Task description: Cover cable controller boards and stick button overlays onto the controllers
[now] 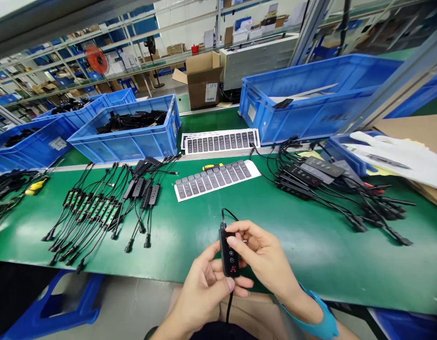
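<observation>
A small black inline controller (230, 259) with round button marks and red print on its face is upright in front of me. Cables leave its top and bottom ends. Around its lower part, my left hand (209, 278) is closed, with the thumb near the bottom edge. My right hand (259, 252) pinches the upper end, its thumb lying on the face and covering part of it. Beyond my hands lies a sheet of grey button stickers (213, 180). More sticker sheets (222, 141) are stacked behind it.
At left lie several cabled circuit boards (94, 208) and black controllers (142, 189). Finished-looking controllers (306, 174) are heaped at right. Blue crates (128, 141) line the back, near a cardboard box (204, 80). A yellow-handled tool (36, 187) is at far left; a blue stool (68, 302) stands below.
</observation>
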Available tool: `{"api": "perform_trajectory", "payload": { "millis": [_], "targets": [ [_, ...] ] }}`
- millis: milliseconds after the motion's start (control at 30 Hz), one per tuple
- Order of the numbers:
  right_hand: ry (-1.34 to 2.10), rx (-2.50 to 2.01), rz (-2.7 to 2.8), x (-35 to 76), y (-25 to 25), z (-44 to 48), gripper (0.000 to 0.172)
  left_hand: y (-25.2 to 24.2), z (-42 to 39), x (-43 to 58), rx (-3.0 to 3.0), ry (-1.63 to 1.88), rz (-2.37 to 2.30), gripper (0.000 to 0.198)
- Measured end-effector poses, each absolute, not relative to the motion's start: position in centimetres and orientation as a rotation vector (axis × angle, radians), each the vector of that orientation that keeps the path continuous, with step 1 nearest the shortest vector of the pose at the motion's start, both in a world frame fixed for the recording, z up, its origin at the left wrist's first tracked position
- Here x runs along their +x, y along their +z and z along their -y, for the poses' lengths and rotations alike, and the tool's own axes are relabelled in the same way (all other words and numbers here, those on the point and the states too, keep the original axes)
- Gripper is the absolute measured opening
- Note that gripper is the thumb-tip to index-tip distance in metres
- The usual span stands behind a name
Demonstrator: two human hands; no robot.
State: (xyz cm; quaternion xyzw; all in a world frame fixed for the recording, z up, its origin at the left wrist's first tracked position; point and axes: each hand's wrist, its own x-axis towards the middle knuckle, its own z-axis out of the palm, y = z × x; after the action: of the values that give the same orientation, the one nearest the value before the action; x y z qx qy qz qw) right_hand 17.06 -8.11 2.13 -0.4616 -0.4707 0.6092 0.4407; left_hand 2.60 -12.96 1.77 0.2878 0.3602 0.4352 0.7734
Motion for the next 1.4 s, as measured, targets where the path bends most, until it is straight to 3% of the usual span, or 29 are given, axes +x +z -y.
{"api": "perform_trajectory", "payload": {
  "millis": [433,800,1400],
  "targets": [
    [1.540,-1.163,1.147,16.88,2.18,8.10,0.034,1.95,12.92,2.67,0.606,0.929,-0.795,0.064],
    [1.485,-1.174,1.192,16.86,2.06,8.16,0.026,2.44,12.92,2.78,0.619,0.925,-0.799,0.062],
    [1.091,-1.218,1.445,16.74,1.63,8.73,0.011,2.56,13.26,3.27,0.737,0.893,-0.906,0.070]
  ]
}}
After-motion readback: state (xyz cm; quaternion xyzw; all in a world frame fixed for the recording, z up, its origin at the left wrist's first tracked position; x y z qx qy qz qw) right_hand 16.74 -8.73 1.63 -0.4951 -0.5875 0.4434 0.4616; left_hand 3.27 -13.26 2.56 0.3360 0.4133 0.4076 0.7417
